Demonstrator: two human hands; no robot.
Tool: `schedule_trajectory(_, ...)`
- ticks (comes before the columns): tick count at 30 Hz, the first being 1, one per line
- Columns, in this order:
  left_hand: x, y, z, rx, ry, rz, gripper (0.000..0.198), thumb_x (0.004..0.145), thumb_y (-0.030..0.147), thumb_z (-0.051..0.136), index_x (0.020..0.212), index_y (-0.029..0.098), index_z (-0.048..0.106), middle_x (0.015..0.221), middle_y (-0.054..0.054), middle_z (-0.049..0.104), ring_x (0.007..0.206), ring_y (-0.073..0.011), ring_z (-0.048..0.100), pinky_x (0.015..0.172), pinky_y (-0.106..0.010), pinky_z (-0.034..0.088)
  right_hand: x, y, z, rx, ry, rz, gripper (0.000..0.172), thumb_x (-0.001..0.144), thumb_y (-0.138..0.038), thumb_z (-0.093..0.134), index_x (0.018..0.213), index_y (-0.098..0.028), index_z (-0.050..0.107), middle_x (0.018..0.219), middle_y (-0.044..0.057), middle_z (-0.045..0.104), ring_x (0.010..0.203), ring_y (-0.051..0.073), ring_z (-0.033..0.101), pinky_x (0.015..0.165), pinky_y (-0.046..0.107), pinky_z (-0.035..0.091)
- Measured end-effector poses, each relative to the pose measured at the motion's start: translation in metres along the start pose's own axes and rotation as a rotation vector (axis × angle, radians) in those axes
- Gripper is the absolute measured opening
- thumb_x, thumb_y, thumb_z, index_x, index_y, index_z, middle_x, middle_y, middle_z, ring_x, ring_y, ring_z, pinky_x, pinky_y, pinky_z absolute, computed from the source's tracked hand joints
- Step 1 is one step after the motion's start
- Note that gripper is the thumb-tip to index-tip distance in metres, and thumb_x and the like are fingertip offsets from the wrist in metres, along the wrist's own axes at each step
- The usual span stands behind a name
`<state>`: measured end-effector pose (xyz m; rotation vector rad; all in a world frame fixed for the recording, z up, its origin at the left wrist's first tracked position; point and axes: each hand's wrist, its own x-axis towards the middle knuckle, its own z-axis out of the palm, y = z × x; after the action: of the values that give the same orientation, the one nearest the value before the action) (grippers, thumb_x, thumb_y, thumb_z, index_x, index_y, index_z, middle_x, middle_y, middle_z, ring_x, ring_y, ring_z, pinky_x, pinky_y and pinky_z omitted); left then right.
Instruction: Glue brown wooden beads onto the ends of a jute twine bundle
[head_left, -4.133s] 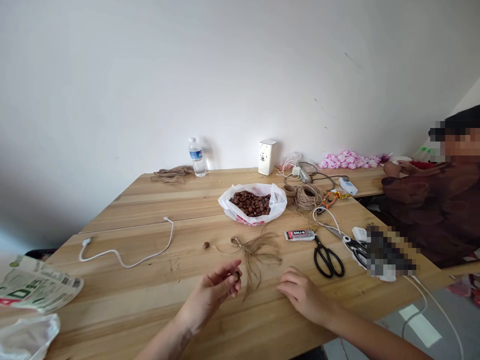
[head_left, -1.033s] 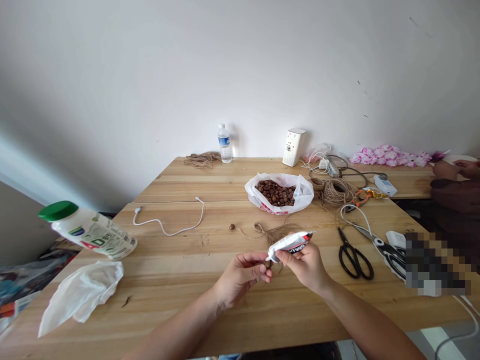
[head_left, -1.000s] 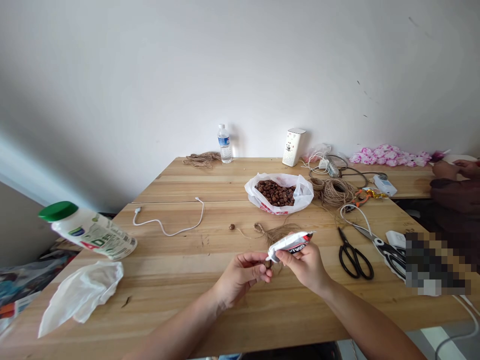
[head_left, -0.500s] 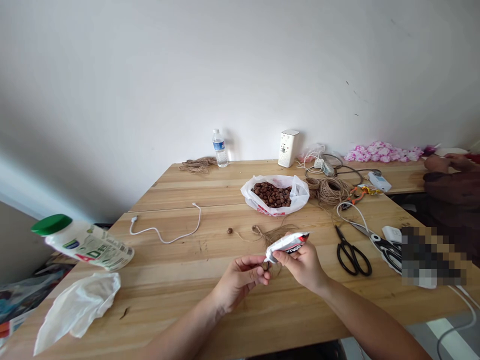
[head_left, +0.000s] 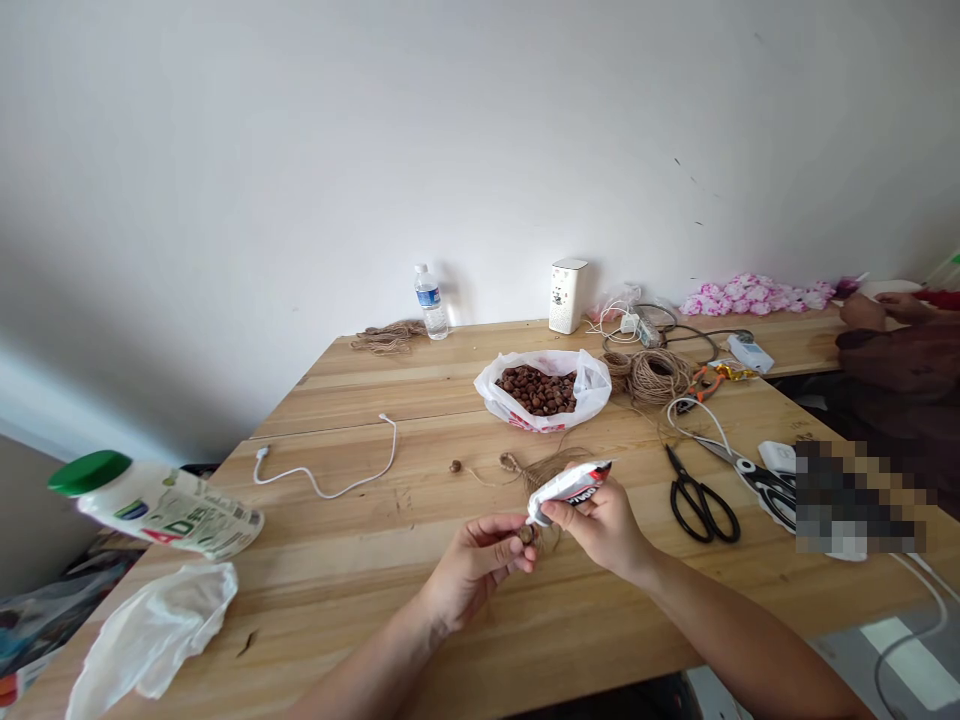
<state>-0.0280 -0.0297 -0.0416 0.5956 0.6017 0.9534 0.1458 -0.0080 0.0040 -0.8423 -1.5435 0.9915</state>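
My left hand (head_left: 476, 562) is closed, pinching a small round brown nut (head_left: 526, 537) between thumb and fingers. In my right hand (head_left: 616, 530) is a white glue tube (head_left: 564, 491) with dark and red print, tilted nozzle-down. The nozzle meets or nearly meets the nut; the exact contact is too small to make out. Just behind the tube lies a bunch of jute strings (head_left: 546, 466), partly hidden by it. A single brown nut (head_left: 455, 466) rests on the table to the left of the strings.
Beyond my hands sits a white plastic bag (head_left: 491, 393) of brown nuts, beside a jute twine roll (head_left: 660, 375). Black scissors (head_left: 701, 500) lie right; a white cable (head_left: 322, 488), green-capped bottle (head_left: 172, 510) and crumpled bag (head_left: 161, 625) lie left. A person's arm (head_left: 892, 345) rests far right.
The camera view has shifted slightly, so things on the table sit a little further left. Both hands keep almost the same pose, tube against or near the nut.
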Motion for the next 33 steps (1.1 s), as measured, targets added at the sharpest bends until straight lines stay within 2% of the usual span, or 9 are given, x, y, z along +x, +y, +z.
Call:
schedule_trajectory(12, -0.0003, 0.0016, 0.0027, -0.012, 0.012, 0.017, 0.022, 0.063, 0.012, 0.074, 0.085, 0.013, 0.071, 0.073, -0.008, 0.070, 0.067, -0.0142, 0.064, 0.063, -0.024, 0.050, 0.0009, -0.0033, -0.0055, -0.006, -0.004, 0.096, 0.020, 0.073, -0.034, 0.067, 0.066, -0.016, 0.061, 0.061, 0.003, 0.061, 0.055, 0.015, 0.058, 0.047, 0.022, 0.048)
schedule_trajectory(18, -0.0006, 0.0028, 0.0040, -0.020, 0.026, 0.019, 0.023, 0.061, 0.012, 0.076, 0.083, 0.014, 0.071, 0.071, -0.007, 0.070, 0.065, -0.0143, 0.064, 0.063, -0.025, 0.050, 0.0000, -0.0001, -0.0025, 0.005, 0.004, 0.082, 0.018, 0.071, -0.032, 0.068, 0.068, -0.016, 0.062, 0.066, 0.003, 0.063, 0.060, 0.016, 0.060, 0.052, 0.023, 0.050)
schedule_trajectory(27, -0.0012, 0.0031, 0.0045, -0.022, 0.038, 0.030, 0.023, 0.060, 0.013, 0.077, 0.082, 0.014, 0.071, 0.071, -0.007, 0.070, 0.065, -0.0144, 0.064, 0.063, -0.026, 0.049, -0.0008, 0.0000, -0.0032, -0.023, -0.012, 0.059, 0.015, 0.073, -0.030, 0.067, 0.069, -0.016, 0.063, 0.066, 0.004, 0.063, 0.057, 0.015, 0.059, 0.048, 0.023, 0.048)
schedule_trajectory(33, -0.0004, 0.0034, 0.0044, -0.023, 0.029, 0.026, 0.023, 0.061, 0.013, 0.076, 0.083, 0.013, 0.071, 0.072, -0.007, 0.070, 0.065, -0.0146, 0.064, 0.063, -0.026, 0.049, -0.0011, -0.0002, -0.0035, -0.071, -0.003, 0.048, 0.015, 0.074, -0.029, 0.067, 0.068, -0.016, 0.064, 0.064, 0.004, 0.063, 0.057, 0.015, 0.059, 0.051, 0.024, 0.048)
